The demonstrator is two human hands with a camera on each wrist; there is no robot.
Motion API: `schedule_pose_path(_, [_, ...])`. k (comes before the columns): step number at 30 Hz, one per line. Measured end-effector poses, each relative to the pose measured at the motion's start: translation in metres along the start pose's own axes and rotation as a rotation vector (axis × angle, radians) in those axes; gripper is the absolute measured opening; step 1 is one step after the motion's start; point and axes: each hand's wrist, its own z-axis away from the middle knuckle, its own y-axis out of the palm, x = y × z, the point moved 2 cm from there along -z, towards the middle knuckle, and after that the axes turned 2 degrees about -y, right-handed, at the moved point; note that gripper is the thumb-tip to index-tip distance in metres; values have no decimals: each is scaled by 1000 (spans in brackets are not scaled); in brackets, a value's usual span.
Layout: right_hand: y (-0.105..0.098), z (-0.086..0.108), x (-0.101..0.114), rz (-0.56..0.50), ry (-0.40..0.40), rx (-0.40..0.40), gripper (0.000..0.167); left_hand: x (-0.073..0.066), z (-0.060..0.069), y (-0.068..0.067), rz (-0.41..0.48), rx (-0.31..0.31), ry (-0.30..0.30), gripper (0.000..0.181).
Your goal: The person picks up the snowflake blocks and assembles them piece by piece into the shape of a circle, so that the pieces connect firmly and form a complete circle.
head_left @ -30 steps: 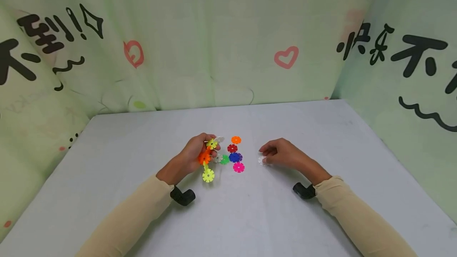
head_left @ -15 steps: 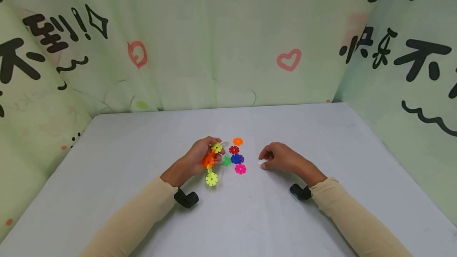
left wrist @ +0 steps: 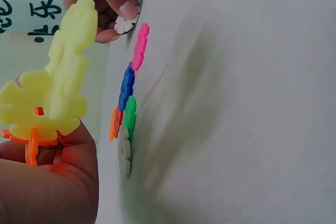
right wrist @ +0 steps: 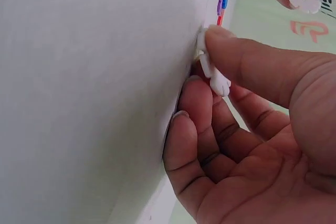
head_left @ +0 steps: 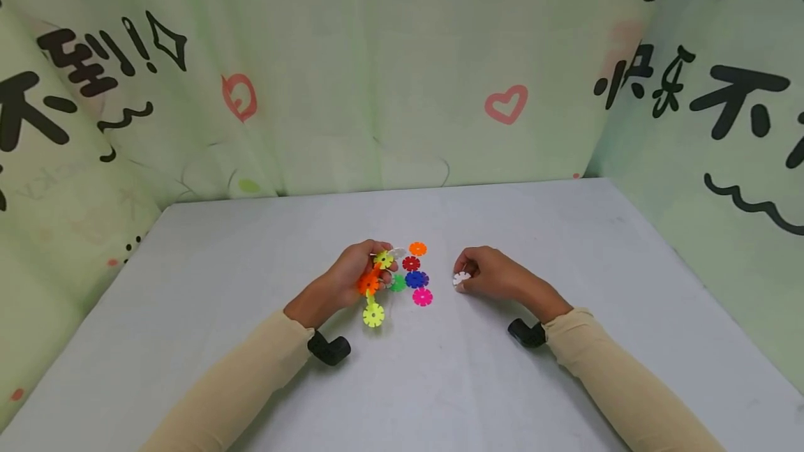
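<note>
My left hand (head_left: 343,276) grips a joined chain of notched plastic flower discs. Orange discs (head_left: 368,283) sit against its palm, and a yellow disc (head_left: 373,314) hangs below them. Another yellow disc (head_left: 383,260) shows near the fingers, beside a white disc (head_left: 398,253) at the fingertips. To the right, my right hand (head_left: 502,276) pinches a single white flower disc (right wrist: 206,61) between thumb and fingers. That disc is tilted up at the tabletop, its notched face visible in the head view. The right hand's other fingers curl close to the table surface.
Between the hands lie loose discs: orange (head_left: 417,248), red (head_left: 411,264), blue (head_left: 417,279), pink (head_left: 422,296) and green (head_left: 398,283). A pale disc (left wrist: 124,153) lies by the green one. Printed curtains (head_left: 377,75) surround the white table (head_left: 427,382) at back and sides.
My right hand has picked the white disc up from lying on the table and tilted it upright. My left hand has shifted slightly in view, still holding the chain.
</note>
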Motion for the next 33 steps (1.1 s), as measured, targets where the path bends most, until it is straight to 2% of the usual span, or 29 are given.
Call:
schedule_pose_path(6, [-4, -1, 0, -45, -8, -9, 17, 1, 1, 2, -24, 15, 6, 41])
schedule_pose_path(11, [-9, -4, 4, -114, -8, -69, 20, 2, -2, 2, -136, 1, 31, 49])
schedule_pose_path(15, [-11, -9, 10, -214, -10, -107, 19, 2, -5, 3, -205, -6, 42, 53])
schedule_pose_path(19, [-10, -16, 19, -285, -4, -128, 21, 1, -6, 5, -189, -13, 38, 49])
schedule_pose_path(26, [-1, -25, 33, -328, -20, -138, 26, 4, -9, 4, -141, -21, 40, 49])
schedule_pose_path(33, [5, -29, 37, -363, -34, -130, 28, 6, -8, 10, -176, -24, 60, 49])
